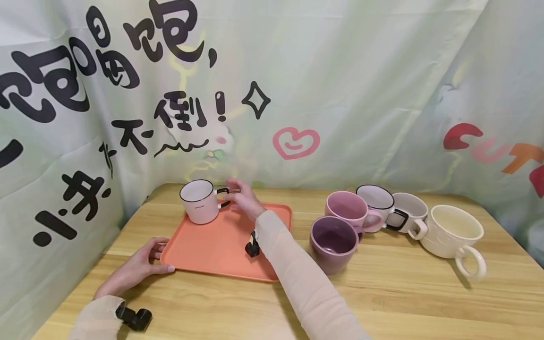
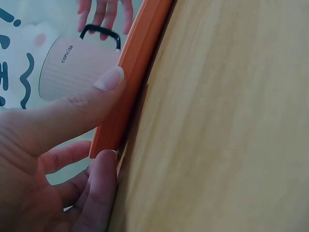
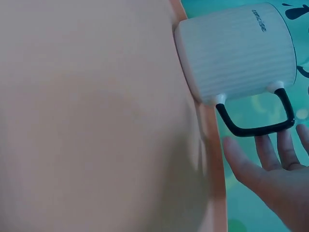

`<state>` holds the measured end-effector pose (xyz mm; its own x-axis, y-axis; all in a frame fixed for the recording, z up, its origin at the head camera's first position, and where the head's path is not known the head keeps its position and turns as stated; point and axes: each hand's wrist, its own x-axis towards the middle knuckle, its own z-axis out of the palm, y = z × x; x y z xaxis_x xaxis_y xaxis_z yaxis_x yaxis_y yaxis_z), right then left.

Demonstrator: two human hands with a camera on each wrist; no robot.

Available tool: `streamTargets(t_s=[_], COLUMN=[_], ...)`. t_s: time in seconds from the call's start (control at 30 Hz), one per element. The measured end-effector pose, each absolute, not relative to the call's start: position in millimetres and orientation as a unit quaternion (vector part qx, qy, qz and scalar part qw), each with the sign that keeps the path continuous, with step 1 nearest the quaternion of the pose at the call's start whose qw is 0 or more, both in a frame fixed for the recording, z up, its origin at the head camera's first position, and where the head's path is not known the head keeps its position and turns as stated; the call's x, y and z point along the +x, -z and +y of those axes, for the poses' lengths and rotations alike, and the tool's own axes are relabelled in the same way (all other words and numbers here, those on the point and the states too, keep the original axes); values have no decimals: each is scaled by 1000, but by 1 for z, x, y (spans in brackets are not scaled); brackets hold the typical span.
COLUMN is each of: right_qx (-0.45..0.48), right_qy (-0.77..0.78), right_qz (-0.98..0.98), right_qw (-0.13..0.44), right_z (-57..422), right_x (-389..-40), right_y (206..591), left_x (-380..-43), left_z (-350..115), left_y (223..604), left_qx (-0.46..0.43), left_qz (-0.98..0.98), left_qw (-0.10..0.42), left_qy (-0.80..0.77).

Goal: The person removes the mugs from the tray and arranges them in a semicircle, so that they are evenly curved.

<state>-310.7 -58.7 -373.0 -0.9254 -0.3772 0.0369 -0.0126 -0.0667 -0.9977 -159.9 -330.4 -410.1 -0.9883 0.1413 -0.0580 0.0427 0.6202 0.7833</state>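
Observation:
A pale pink mug (image 1: 200, 208) with a dark rim and black handle stands upright at the back left of the orange tray (image 1: 212, 252). My right hand (image 1: 245, 197) is at the mug's handle, its fingers loosely bent and spread. In the right wrist view the fingertips are right at the black handle (image 3: 256, 131), not wrapped round it. My left hand (image 1: 138, 265) holds the tray's front left corner. The left thumb (image 2: 110, 79) lies along the front rim, and the other fingers bend round the corner in the left wrist view.
Right of the tray stand a purple mug (image 1: 333, 245), a pink mug (image 1: 345, 208), a white mug with a black rim (image 1: 374, 200), a light mug (image 1: 410, 208) and a cream mug (image 1: 450, 236) with a ring handle. A printed curtain (image 1: 361, 94) hangs behind the wooden table (image 1: 403, 302).

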Motion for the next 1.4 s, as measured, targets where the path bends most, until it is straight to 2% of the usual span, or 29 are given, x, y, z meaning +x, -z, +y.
streamTargets(t_s=[0.23, 0.4, 0.6, 0.83, 1.4], right_qx=[-143, -147, -176, -162, -154], right_qy=[721, 737, 724, 734, 750], right_qz=[655, 634, 653, 657, 642], right_qw=[178, 181, 136, 59, 45], right_z=[-61, -65, -68, -68, -41], right_x=[-305, -301, -293, -287, -258], right_y=[372, 376, 382, 380, 343], left_x=[-160, -160, -160, -160, -162], left_z=[-330, -330, -329, -330, -329], left_y=[409, 409, 411, 413, 409], left_qx=[47, 48, 56, 59, 51], left_qz=[898, 897, 894, 898, 905], left_qw=[62, 60, 56, 49, 62], left_qy=[-434, -435, -441, -434, -419])
